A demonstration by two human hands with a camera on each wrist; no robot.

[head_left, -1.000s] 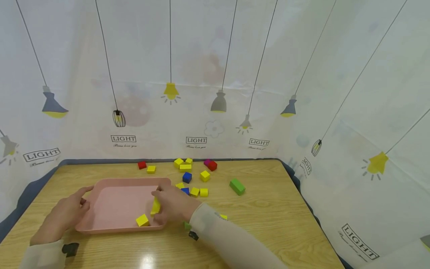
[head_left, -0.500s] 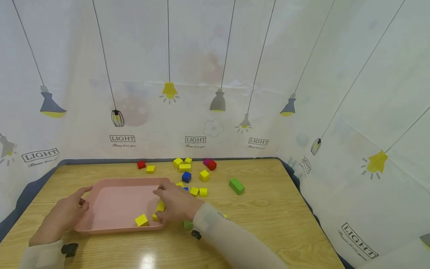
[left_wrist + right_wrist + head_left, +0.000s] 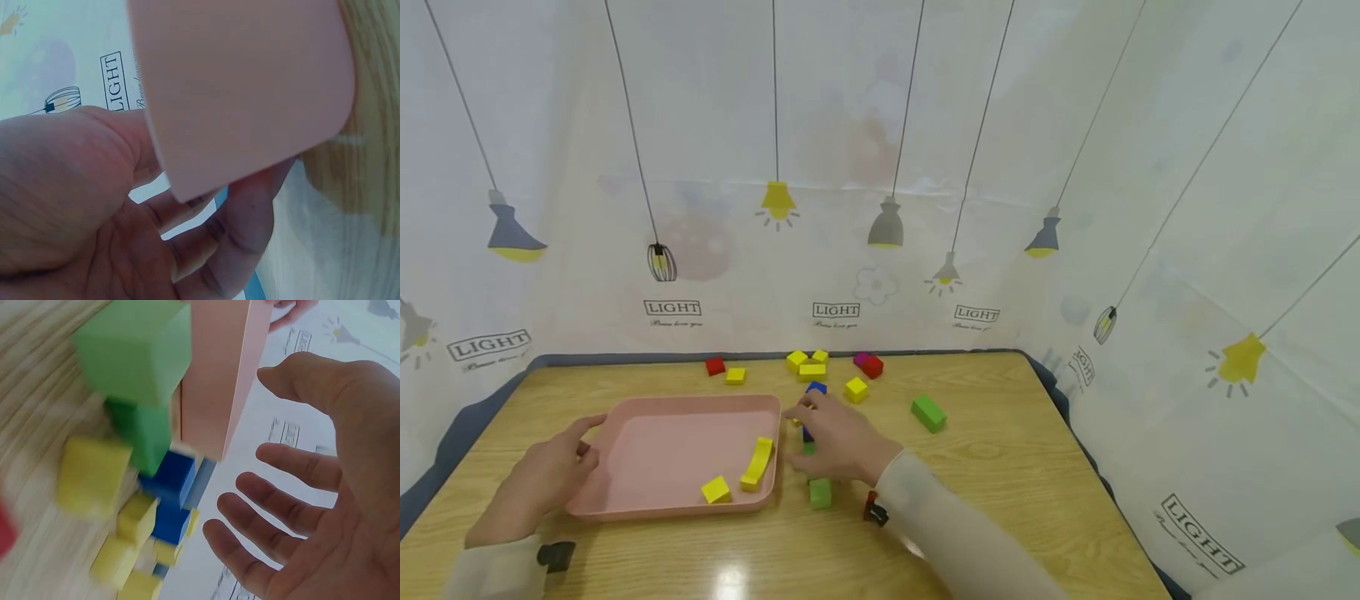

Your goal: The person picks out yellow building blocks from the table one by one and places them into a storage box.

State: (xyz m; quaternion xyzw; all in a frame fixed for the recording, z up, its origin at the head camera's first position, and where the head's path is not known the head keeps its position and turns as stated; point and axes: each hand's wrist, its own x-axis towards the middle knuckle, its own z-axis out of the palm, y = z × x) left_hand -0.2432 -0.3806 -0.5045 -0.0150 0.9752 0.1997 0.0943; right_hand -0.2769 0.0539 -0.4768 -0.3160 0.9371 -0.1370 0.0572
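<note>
A pink tray (image 3: 670,454) lies on the left half of the table. My left hand (image 3: 546,475) holds its left side; in the left wrist view the fingers (image 3: 244,219) bend against the tray wall (image 3: 250,94). Inside the tray rest a yellow block (image 3: 717,490) and a curved yellow block (image 3: 757,463). Just past the tray's right rim is my right hand (image 3: 842,437), fingers spread and nothing held. It partly hides blue, yellow and green blocks in the head view. The right wrist view shows a light green block (image 3: 134,353) and a blue block (image 3: 170,476) beside the tray.
Farther back on the wooden table (image 3: 985,500) lie several yellow blocks (image 3: 812,372), a red block (image 3: 872,367) and another red block (image 3: 715,367). A green block (image 3: 929,414) lies to the right. A curtain printed with lamps (image 3: 887,225) surrounds the table.
My right hand has let go of the curved yellow block, now lying in the tray, and has moved right beyond the rim. The left hand and tray have stayed put.
</note>
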